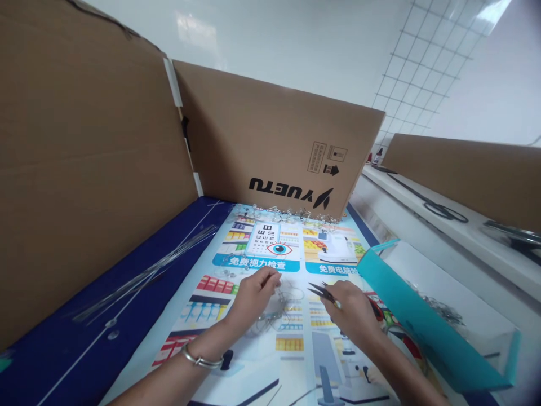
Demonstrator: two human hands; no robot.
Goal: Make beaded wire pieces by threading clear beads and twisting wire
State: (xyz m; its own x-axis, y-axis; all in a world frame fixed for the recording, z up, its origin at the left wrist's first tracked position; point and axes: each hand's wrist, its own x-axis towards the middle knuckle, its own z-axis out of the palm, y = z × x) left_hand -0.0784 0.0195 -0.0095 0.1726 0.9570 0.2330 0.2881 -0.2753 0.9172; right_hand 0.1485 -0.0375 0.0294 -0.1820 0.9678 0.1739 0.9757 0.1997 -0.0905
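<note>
My left hand (256,293), with a silver bangle on the wrist, is closed in a pinch at its fingertips; whatever it holds is too small to make out. Thin clear or wiry strands (281,310) lie just beside and below it. My right hand (355,310) is wrapped round dark pliers (323,292), whose pointed jaws are apart and point left toward my left hand. Both hands are over a printed poster (249,361) that covers the table.
Cardboard panels (270,141) stand at the back and left. Small wiry pieces (296,216) line the back panel's foot. Long thin rods (147,273) lie on the blue surface at left. A turquoise box (439,332) at right holds metal pieces (443,311).
</note>
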